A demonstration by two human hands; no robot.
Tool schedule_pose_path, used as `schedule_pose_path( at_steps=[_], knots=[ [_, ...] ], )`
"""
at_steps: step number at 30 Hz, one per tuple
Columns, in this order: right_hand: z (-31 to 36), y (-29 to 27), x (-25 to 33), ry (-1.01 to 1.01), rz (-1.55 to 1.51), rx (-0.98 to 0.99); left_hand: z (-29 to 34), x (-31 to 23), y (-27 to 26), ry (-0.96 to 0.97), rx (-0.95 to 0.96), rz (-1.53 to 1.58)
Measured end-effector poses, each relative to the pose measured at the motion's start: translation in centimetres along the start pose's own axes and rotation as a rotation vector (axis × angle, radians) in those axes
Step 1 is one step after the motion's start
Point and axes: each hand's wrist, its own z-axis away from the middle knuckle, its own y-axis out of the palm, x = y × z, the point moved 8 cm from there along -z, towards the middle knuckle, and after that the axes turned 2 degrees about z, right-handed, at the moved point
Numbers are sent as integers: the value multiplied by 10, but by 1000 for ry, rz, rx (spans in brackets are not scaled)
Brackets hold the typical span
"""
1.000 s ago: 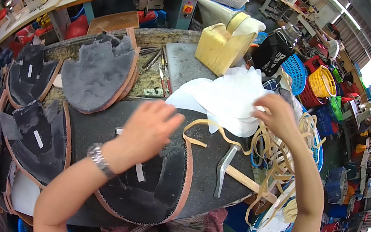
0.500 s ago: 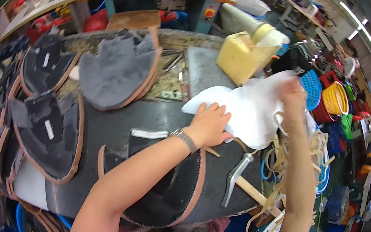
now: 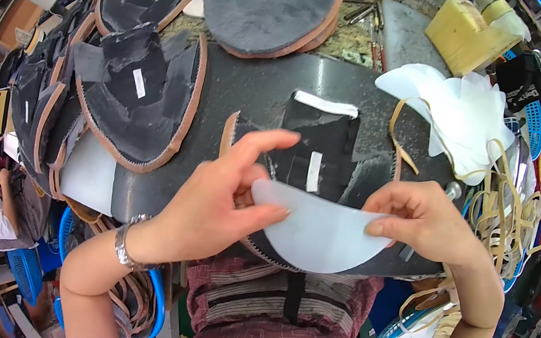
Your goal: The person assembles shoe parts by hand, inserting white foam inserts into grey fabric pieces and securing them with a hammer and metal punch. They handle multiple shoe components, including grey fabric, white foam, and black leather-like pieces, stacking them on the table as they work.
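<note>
Head view: over the dark panel [image 3: 366,178], your right hand [image 3: 426,222] pinches one separated white piece [image 3: 319,239], seemingly unfastened; your left hand's [image 3: 208,203] grip is unclear; the white pile [image 3: 466,115] lies rightward.

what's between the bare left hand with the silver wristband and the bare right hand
In the head view, a smooth white half-round sheet spans from the left hand to the right hand, over a black fabric piece with a brown edge.

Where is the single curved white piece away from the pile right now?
In the head view, the curved white piece is just below centre, between the left hand and the right hand, over the near part of the dark panel.
</note>
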Motion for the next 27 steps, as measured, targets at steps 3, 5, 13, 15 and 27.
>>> schedule_pose_path(
  at_steps=[3, 5, 13, 15, 27],
  knots=[
    [-10, 21, -9, -17, 194, 3, 21, 26, -3, -13, -79, -164],
    [-17, 23, -8, -69, 370, -36, 22, 37, 1, 28, -116, -267],
    [-29, 30, -23, -92, 489, -77, 20, 46, 13, 122, -114, -535],
    [-23, 35, -15, -195, 740, -153, 25, 41, 16, 184, -138, -692],
    [-67, -30, 15, -177, 589, -480, -64, 29, -29, 82, -368, -464]
  ],
)
